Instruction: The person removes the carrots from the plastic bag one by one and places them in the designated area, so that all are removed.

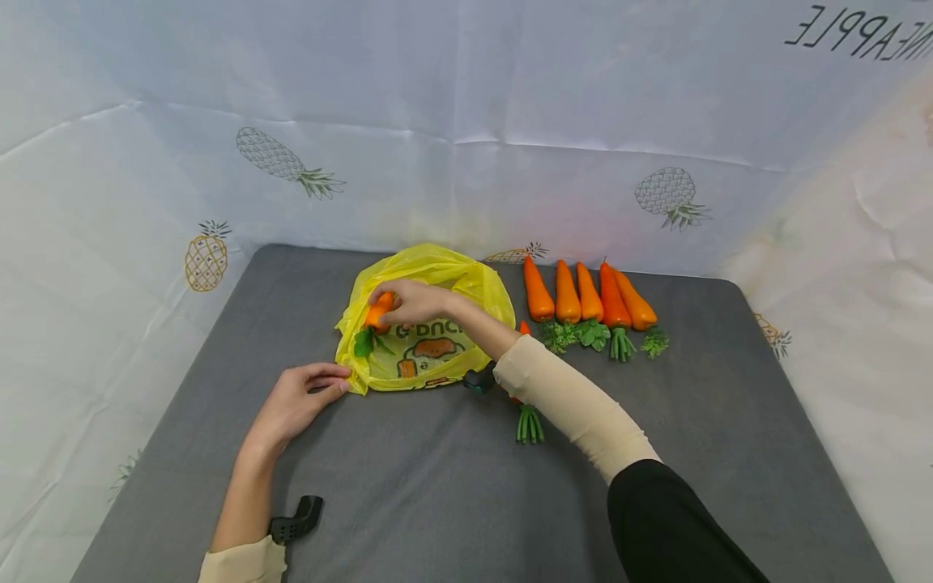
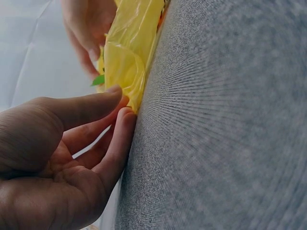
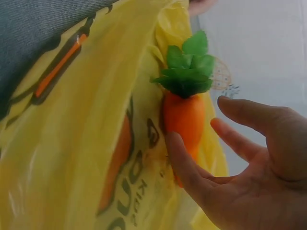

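A yellow plastic bag (image 1: 477,283) with a printed cartoon lies spread on the table, its mouth facing up. Inside its left part is an orange toy carrot (image 3: 184,117) with green leaves. My right hand (image 1: 414,302) reaches over the bag beside this carrot. In the right wrist view one fingertip meets the carrot's side, while the thumb stands apart from it. At the bag's near left corner my left hand (image 1: 299,401) pinches the plastic between thumb and fingers, low over the table.
Several toy carrots (image 1: 568,295) lie in a row at the back right, leaves toward me. Another carrot with green stems (image 1: 530,425) lies partly hidden under my right forearm. A white sheet with pineapple prints (image 1: 466,97) hangs behind the grey table (image 1: 437,502).
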`<state>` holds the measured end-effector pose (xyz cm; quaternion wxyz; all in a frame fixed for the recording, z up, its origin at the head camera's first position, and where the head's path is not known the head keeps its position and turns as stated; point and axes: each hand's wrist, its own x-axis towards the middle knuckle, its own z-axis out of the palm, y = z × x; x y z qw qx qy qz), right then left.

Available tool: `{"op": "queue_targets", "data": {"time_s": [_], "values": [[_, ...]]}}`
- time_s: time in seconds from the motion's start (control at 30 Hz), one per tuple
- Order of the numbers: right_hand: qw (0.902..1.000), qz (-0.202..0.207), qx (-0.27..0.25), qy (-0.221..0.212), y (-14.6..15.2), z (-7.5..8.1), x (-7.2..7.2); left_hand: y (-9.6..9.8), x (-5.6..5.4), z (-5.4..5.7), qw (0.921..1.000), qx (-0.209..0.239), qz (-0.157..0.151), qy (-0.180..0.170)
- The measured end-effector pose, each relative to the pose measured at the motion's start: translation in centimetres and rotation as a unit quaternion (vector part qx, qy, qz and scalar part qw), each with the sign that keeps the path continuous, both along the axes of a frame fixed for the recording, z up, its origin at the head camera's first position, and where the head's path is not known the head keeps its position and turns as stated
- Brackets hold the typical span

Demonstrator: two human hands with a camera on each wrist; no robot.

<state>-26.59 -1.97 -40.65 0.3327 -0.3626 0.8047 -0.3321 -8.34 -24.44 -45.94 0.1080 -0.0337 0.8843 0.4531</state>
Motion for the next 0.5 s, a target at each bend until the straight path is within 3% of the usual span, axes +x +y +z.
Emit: {"op": "queue_targets", "data": {"time_s": [0.2,0.5], "values": [[1.0,0.006,0.006,0.0,-0.38,-0.83,-0.14,0.06,-0.03,0.01,1.0,-0.001,0.001,0.0],[0.9997,0.008,0.021,0.004,0.24,-0.62,-0.06,0.08,-0.04,0.08,1.0,0.001,0.003,0.0]]}}
